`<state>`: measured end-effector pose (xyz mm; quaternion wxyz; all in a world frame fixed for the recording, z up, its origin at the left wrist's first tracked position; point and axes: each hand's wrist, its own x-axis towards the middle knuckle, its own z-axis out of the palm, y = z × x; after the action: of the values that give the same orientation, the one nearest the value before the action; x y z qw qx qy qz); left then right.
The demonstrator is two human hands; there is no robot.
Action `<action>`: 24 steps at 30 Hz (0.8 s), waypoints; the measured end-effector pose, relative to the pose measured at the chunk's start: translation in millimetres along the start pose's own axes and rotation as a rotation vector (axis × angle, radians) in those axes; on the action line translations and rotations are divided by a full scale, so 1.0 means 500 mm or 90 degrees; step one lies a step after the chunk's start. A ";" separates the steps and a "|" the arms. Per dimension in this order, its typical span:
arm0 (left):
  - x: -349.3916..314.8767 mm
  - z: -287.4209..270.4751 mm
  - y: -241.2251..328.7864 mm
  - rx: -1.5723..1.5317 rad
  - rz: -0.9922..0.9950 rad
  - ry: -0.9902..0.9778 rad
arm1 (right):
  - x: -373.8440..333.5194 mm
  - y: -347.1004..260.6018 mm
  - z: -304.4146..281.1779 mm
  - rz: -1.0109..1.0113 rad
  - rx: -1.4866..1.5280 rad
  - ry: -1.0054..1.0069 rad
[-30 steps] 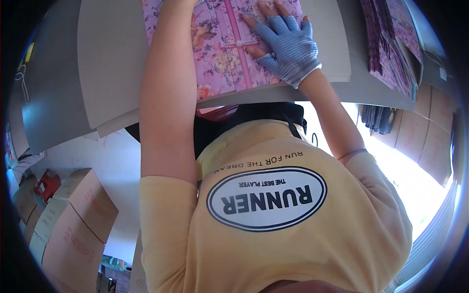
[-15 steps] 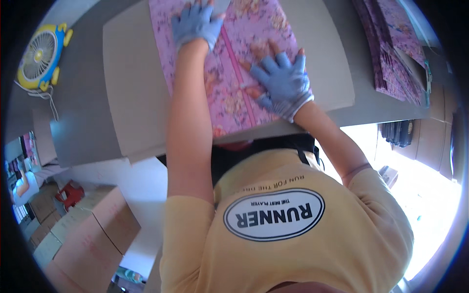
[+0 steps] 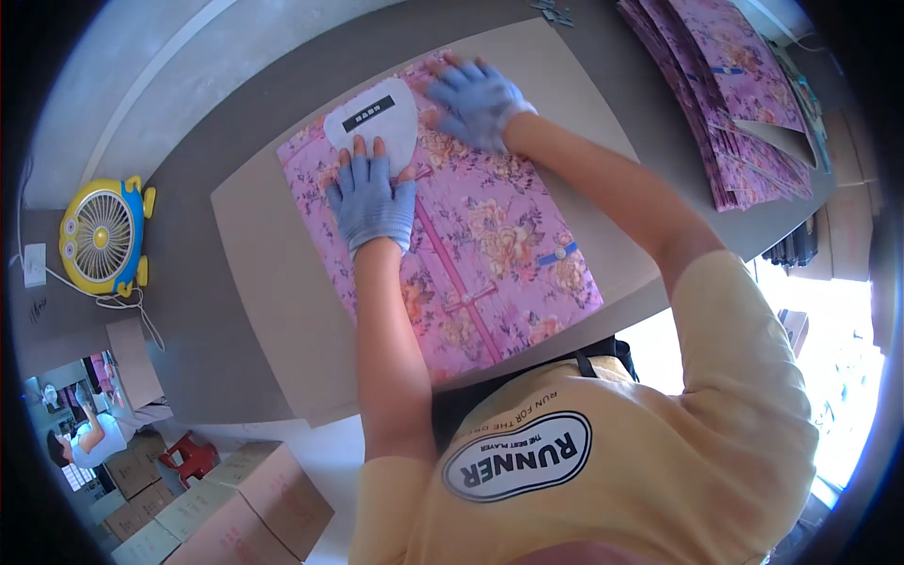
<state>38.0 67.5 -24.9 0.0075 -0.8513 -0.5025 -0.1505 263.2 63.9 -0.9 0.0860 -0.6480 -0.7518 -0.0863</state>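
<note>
One distant person in a white top (image 3: 102, 444) shows small at the far left, lower than a round yellow-and-blue plastic fan (image 3: 101, 237) with a trailing white cord, which is near the left end of a smooth grey bench (image 3: 179, 367). Next come a red plastic stool (image 3: 191, 459) and several brown cardboard boxes (image 3: 282, 499). Across the middle, a large, flat tan board (image 3: 268, 282) lies on the bench, and on it, at a slant, rests a flat rectangular pink floral panel (image 3: 471, 254) with a darker pink stripe running lengthwise and a blue band near its lower right side. The left hand (image 3: 375, 202), in a light-blue knitted fingerless glove, lies palm down on the panel, its grip flattened and fingers a little apart, fingertips over the near edge of a white rounded piece (image 3: 393, 134) bearing a black strip. That piece lies on the panel's upper part. The right hand (image 3: 476, 99), gloved alike and blurred, is at the panel's upper right, just beside the white piece, its grip spread with fingers apart. Farther right, small greyish pieces (image 3: 557, 13) lie near the bench's far edge, then a stack of folded pink floral sheets (image 3: 749, 94), with more brown cartons (image 3: 847, 231) beyond.
</note>
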 end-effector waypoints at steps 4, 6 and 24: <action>0.009 -0.013 0.018 -0.067 0.019 -0.010 | 0.160 0.062 0.030 0.167 0.005 -0.055; 0.005 -0.013 0.007 -0.022 0.010 -0.036 | 0.183 0.056 0.034 0.158 0.035 -0.014; 0.034 0.042 -0.014 0.043 0.013 0.019 | -0.453 -0.191 -0.130 -0.054 -0.012 -0.097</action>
<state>44.8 88.9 -41.5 0.0453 -0.8534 -0.4983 -0.1465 203.0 -183.1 5.9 0.0191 -0.6213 -0.7819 -0.0476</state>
